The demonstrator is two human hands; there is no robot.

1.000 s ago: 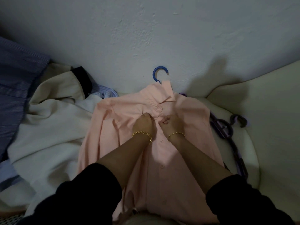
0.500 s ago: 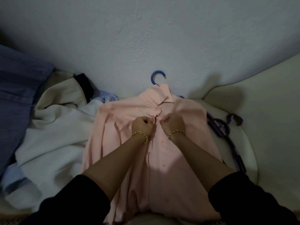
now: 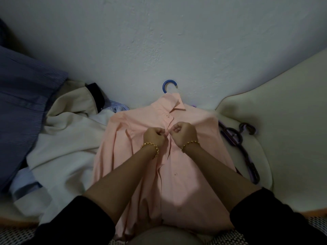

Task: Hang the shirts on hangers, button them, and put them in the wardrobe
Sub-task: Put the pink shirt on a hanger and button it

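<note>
On soft pink shirt point(image 3: 185, 167) placket — left hand point(image 3: 155, 137), right hand point(image 3: 184, 132) pinch.

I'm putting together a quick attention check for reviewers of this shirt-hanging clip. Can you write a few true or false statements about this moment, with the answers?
1. The left hand and right hand both pinch the front of the pink shirt just below its collar. True.
2. The hanger hook showing above the collar is red. False: it is blue.
3. A purple hanger lies to the right of the pink shirt. True.
4. The cream shirt lies on top of the pink shirt. False: it lies beside it, on the left.
5. Both wrists are bare. False: each wears a gold bracelet.
</note>
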